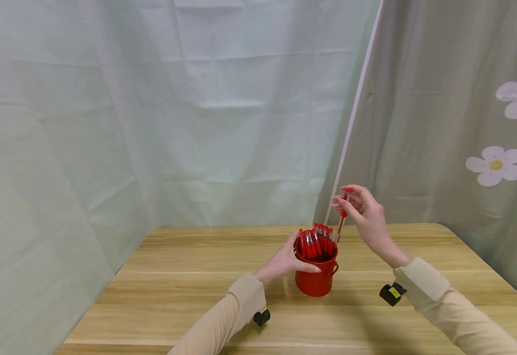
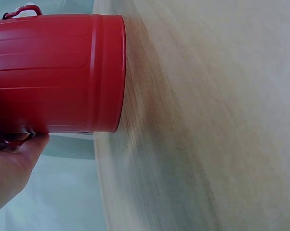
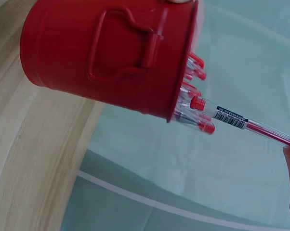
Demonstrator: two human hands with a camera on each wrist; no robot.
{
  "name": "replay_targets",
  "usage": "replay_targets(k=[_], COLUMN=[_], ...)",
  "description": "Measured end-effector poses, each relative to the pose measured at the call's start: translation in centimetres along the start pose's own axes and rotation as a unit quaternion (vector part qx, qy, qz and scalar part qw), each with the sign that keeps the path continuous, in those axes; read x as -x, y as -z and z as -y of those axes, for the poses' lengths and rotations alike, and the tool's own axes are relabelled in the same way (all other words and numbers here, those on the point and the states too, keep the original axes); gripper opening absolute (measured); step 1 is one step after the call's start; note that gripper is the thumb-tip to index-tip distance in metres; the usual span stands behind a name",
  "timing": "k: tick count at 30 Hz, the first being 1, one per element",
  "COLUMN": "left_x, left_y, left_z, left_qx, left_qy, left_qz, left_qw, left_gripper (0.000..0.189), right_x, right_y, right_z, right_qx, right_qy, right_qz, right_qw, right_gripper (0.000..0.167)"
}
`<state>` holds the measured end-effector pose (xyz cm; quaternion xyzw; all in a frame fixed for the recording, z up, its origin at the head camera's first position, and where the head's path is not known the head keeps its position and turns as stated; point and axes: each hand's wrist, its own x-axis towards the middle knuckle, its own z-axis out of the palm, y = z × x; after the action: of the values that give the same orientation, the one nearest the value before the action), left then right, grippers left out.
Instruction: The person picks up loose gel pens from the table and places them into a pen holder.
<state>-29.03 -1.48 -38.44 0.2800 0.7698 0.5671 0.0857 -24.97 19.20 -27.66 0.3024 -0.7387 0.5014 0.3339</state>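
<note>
A red metal bucket (image 1: 313,283) with small side handles stands upright on the table, packed with several red-capped clear pens (image 1: 315,242). My left hand (image 1: 282,260) grips its rim from the left, the thumb along the front. In the left wrist view the bucket (image 2: 48,72) fills the upper left, with part of the left hand (image 2: 12,168) at its side. Above the bucket's right edge, my right hand (image 1: 366,217) pinches one red pen (image 1: 341,226) near its upper end. The right wrist view shows this pen's (image 3: 231,118) barcode label, its lower end close to the other pens at the rim.
The wooden table (image 1: 187,296) spreads around the bucket, its far edge near the pale curtain (image 1: 223,123). At the right hangs a grey curtain (image 1: 435,113) with white flowers. Black wrist cameras (image 1: 392,294) sit under both sleeves.
</note>
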Motion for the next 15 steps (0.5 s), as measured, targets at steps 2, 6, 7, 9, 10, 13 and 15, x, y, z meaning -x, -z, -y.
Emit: replay_targets(k=[2, 6, 7, 9, 10, 13, 15], left_x=[0.0, 0.0, 0.0, 0.0, 0.0, -0.1, 0.0], left_y=[0.0, -0.1, -0.1, -0.1, -0.1, -0.1, -0.2], left_z=[-0.1, -0.2, -0.2, -0.2, -0.1, -0.1, 0.0], left_qx=[-0.002, -0.007, -0.006, -0.006, -0.006, -0.001, 0.002], left_qy=[-0.001, -0.002, -0.002, -0.003, -0.003, -0.004, -0.005], left_qz=[0.000, -0.002, -0.002, -0.003, -0.003, -0.001, 0.001], left_qw=[1.0000, 1.0000, 1.0000, 1.0000, 1.0000, 1.0000, 1.0000], left_gripper=[0.080, 0.080, 0.080, 0.080, 0.080, 0.079, 0.079], right_x=[0.0, 0.0, 0.1, 0.1, 0.1, 0.3, 0.5], right_y=[-0.3, -0.7, -0.8, -1.0, -1.1, -1.3, -1.5], right_z=[0.6, 0.8, 0.8, 0.7, 0.6, 0.2, 0.0], right_qx=[0.001, 0.001, -0.002, -0.008, -0.013, -0.021, -0.021], right_qy=[0.008, 0.018, 0.019, 0.019, 0.016, 0.007, -0.001], right_qz=[0.006, 0.014, 0.015, 0.017, 0.017, 0.022, 0.028], right_qw=[1.0000, 0.9997, 0.9997, 0.9996, 0.9996, 0.9995, 0.9994], right_gripper=[0.028, 0.029, 0.030, 0.032, 0.033, 0.035, 0.034])
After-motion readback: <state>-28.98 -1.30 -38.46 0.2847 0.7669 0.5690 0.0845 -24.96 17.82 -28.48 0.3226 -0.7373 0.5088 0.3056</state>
